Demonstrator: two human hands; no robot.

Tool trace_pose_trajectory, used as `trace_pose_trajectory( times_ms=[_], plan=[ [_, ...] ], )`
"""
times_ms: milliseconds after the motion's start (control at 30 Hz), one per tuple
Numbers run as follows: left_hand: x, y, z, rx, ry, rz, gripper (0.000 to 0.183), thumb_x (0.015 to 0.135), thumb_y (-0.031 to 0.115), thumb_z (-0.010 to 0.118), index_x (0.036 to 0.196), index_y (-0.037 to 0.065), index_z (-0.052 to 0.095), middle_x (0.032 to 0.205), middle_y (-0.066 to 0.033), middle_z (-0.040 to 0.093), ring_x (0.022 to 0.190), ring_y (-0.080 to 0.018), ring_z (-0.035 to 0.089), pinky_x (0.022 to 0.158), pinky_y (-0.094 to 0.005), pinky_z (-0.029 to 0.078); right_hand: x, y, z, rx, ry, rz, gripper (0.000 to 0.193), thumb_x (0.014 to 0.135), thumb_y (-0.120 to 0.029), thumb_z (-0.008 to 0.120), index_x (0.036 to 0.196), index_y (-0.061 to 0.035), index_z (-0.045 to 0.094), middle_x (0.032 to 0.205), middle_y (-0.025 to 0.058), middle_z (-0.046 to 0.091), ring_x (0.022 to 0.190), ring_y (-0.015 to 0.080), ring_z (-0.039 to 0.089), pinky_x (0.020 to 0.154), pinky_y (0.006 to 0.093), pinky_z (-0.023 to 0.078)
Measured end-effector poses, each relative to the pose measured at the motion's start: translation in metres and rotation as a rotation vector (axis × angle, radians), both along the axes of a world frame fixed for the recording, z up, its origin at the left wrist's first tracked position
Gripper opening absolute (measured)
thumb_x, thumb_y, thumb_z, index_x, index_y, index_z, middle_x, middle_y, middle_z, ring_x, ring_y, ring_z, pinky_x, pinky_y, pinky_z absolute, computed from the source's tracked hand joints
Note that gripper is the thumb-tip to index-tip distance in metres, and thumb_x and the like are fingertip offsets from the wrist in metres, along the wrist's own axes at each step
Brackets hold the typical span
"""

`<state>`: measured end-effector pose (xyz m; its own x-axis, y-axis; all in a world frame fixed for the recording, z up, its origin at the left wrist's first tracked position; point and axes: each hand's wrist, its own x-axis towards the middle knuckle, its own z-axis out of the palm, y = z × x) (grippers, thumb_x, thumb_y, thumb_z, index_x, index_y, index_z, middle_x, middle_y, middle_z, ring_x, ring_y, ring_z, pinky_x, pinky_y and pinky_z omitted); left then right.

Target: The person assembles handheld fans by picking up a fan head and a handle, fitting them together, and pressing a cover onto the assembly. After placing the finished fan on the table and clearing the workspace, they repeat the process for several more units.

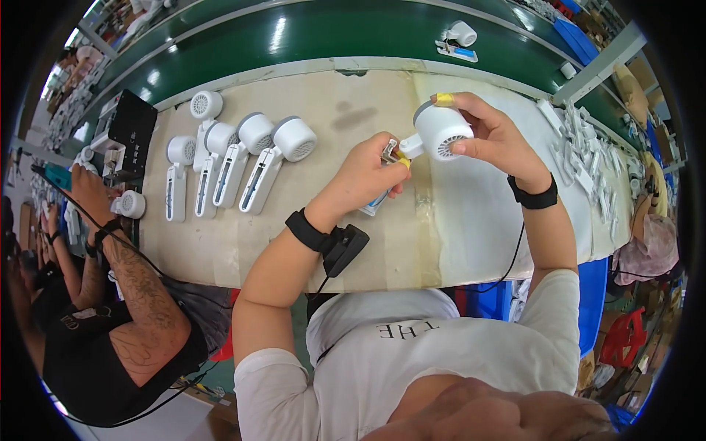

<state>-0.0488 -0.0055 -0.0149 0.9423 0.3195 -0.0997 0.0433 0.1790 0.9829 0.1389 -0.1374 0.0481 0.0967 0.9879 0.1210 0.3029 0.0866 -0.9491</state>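
A white handheld fan (450, 140) is up above the table between my two hands. My left hand (368, 173) is closed around its handle, and a bit of blue shows below the fingers. Most of the handle is hidden by that hand. My right hand (504, 140) grips the round fan head, with the thumb on the vented face and the fingers over the far side. Yellow tape wraps a fingertip of the right hand. To the left, several similar fans (255, 134) lie in a row, their handles open with blue inside.
Beyond the table (353, 242) runs a green conveyor belt (323, 33) carrying another fan (462, 34). White plastic parts (581, 147) are heaped at the right. A black box (126, 136) stands at the left, near a co-worker's hand (90, 192) holding a teal tool.
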Motion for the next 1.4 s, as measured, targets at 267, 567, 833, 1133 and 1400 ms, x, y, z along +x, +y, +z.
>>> trace_pose_trajectory(
  times_ms=[267, 567, 833, 1133, 1400],
  plan=[
    [0.000, -0.006, -0.007, 0.347, 0.088, -0.051, 0.025, 0.078, 0.012, 0.055, 0.097, -0.001, 0.048, 0.075, -0.0081, 0.058, 0.061, -0.0121, 0.057, 0.055, -0.0258, 0.047, -0.007, 0.016, 0.030, -0.098, -0.422, 0.149, 0.049, 0.075, -0.022, 0.072, 0.120, -0.0098, 0.057, 0.112, 0.0040, 0.053, 0.096, 0.0154, 0.050, 0.077, 0.0262, 0.041],
    [-0.003, -0.002, -0.001, 0.154, 0.092, -0.042, 0.024, 0.080, 0.013, 0.054, 0.099, -0.001, 0.047, 0.074, -0.0072, 0.056, 0.060, -0.0130, 0.057, 0.054, -0.0267, 0.047, -0.001, 0.030, 0.013, -0.142, -0.319, 0.085, 0.050, 0.078, -0.027, 0.070, 0.122, -0.0086, 0.055, 0.106, 0.0047, 0.055, 0.093, 0.0156, 0.051, 0.077, 0.0262, 0.041],
    [-0.001, -0.009, -0.009, -0.050, 0.020, -0.002, 0.025, 0.090, 0.020, 0.051, 0.104, 0.000, 0.048, 0.079, -0.0086, 0.059, 0.060, -0.0143, 0.058, 0.055, -0.0273, 0.048, -0.003, 0.019, -0.013, -0.045, -0.240, -0.010, 0.046, 0.084, -0.027, 0.063, 0.124, -0.0060, 0.052, 0.106, 0.0081, 0.060, 0.094, 0.0155, 0.056, 0.083, 0.0280, 0.044],
    [-0.002, -0.007, -0.001, -0.164, -0.345, 0.184, 0.030, 0.091, 0.018, 0.050, 0.112, -0.003, 0.051, 0.098, -0.0163, 0.063, 0.089, -0.0244, 0.062, 0.082, -0.0358, 0.048, 0.126, -0.107, -0.057, -0.024, -1.073, -0.715, 0.033, 0.078, -0.012, 0.061, 0.109, -0.0055, 0.057, 0.108, 0.0131, 0.060, 0.107, 0.0317, 0.052, 0.094, 0.0366, 0.040],
    [0.015, -0.007, -0.008, -0.028, -0.192, 0.167, 0.030, 0.090, 0.020, 0.055, 0.114, 0.002, 0.055, 0.107, -0.0103, 0.063, 0.083, -0.0058, 0.058, 0.056, -0.0172, 0.040, 0.151, -0.153, -0.077, -0.371, -1.442, -0.686, 0.035, 0.076, -0.006, 0.053, 0.110, -0.0099, 0.057, 0.099, 0.0106, 0.061, 0.101, 0.0280, 0.054, 0.098, 0.0441, 0.034]
  ],
)
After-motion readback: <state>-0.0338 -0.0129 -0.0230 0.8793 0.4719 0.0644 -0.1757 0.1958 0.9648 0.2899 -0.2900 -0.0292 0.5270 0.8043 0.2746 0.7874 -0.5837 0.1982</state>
